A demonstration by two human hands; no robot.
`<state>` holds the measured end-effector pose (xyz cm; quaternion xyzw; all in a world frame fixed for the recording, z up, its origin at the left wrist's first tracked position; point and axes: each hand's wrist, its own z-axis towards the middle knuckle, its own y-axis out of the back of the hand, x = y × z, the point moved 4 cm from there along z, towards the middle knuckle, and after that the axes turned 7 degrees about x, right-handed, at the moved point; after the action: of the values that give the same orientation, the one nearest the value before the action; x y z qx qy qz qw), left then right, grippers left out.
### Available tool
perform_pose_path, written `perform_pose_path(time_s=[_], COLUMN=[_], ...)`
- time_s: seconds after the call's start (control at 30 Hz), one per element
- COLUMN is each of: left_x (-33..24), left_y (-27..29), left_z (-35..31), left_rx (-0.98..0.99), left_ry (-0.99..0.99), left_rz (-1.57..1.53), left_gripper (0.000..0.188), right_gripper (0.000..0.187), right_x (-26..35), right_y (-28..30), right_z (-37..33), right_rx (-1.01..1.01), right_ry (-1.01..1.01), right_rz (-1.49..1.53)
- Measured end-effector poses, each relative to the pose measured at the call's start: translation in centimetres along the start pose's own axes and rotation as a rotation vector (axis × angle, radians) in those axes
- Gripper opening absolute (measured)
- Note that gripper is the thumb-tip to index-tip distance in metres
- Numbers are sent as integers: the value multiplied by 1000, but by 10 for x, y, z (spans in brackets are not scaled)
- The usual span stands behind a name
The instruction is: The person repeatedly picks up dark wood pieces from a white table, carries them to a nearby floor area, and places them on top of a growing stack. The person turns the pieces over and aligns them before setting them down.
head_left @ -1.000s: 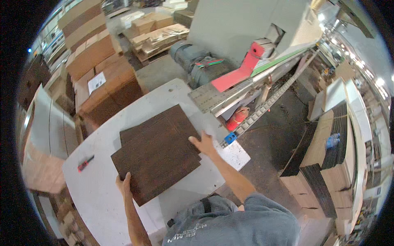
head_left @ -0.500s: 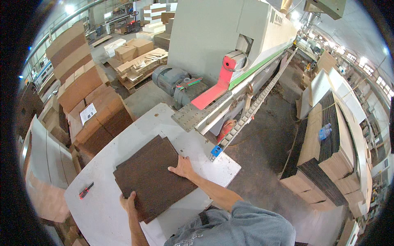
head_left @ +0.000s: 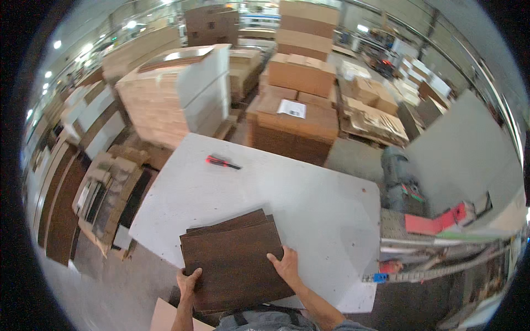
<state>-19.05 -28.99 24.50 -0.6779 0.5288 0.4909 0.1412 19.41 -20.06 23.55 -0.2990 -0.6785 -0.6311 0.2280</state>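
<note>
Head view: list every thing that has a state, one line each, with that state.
Stack of dark brown panels: flat on the near table edge, slightly fanned, partly overhanging it.
Left hand: gripping the stack's near left corner.
Right hand: pressed flat on the stack's right edge.
Red-handled tool: lying loose on the table, apart from the stack.
White table: level, carrying stack and tool.
Sheet of paper: flat on a cardboard box.

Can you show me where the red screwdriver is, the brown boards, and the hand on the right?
red screwdriver (head_left: 222,162): head view, middle of its handle.
brown boards (head_left: 234,259): head view, centre of the top board.
right hand (head_left: 285,263): head view, back of the hand.
</note>
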Motion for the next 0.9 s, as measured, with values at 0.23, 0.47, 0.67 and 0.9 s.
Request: perform_pose_path(time_s=[0.23,0.47,0.67,0.9], left_x=[21,13,-45,-86], left_y=[47,24,20,-19], left_z=[-4,-40,-79,-97], left_rx=[284,201,161,280], left_ry=[264,12,-298,-633], left_rz=[-232,-320,-217,-206], left_gripper=[68,73,66,81], right_gripper=[69,76,86,78], right_x=[37,10,6,-75], right_y=[-30,-16,45,81], right_z=[-3,35,39,48], right_rx=[88,216,352,-87], right_ry=[146,69,-43,144], right_rz=[15,209,556,870])
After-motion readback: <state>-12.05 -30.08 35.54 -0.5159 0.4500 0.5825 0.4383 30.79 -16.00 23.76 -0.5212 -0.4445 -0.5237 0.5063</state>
